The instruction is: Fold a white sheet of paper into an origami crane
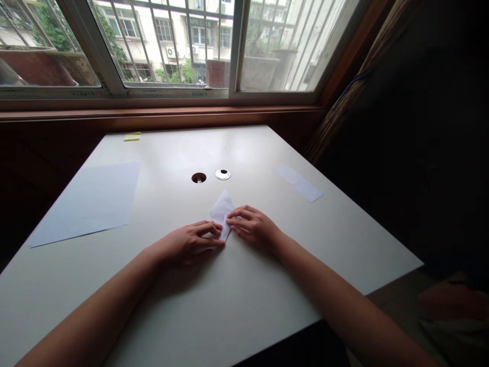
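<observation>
A small folded piece of white paper (222, 208) lies on the white table (183, 316), its pointed end facing the window. My left hand (193, 241) holds its lower left side, with the fingertips pressed on the paper near its lower tip. On the other side, my right hand (252, 227) has its thumb and fingers closed on the right edge. Both hands rest low over the tabletop, and the fingers hide parts of the paper's lower half.
Larger white sheets (91, 199) lie at the left. A paper strip (300, 182) is at the right. Beyond the folded paper are a round cable hole (198, 178) and a silver grommet cover (222, 174). Yellow sticky notes (132, 136) sit at the far edge, below a barred window (171, 46).
</observation>
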{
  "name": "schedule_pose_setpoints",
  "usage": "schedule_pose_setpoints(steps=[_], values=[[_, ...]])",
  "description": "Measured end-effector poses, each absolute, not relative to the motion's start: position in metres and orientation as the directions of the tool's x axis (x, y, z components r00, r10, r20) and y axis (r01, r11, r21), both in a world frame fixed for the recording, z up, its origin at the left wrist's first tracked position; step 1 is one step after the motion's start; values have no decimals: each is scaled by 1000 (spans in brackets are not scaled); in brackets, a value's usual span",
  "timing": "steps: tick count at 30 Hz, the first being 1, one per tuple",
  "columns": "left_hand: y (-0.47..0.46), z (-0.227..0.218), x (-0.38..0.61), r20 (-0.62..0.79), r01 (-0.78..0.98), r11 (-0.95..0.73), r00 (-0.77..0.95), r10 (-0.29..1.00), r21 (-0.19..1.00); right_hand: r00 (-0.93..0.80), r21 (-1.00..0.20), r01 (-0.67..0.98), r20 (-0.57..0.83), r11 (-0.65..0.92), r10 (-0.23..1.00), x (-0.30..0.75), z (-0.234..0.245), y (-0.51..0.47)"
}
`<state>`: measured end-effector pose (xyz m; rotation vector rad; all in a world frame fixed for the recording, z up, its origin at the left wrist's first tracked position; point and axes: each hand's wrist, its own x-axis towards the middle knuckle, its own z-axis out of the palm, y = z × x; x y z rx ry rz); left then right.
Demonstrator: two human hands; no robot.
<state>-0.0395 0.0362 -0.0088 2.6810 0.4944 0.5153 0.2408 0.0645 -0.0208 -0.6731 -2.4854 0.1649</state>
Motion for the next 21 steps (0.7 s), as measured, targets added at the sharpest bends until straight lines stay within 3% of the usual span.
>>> schedule_pose_setpoints(steps=[8,21], values=[[28,-3,-30,268,201,-850,892,364,488,-630,-325,548,445,771,636,241,-27,70],[22,-4,-24,275,164,-897,916,293,410,-618,-393,594,334,702,711,240,-22,72]])
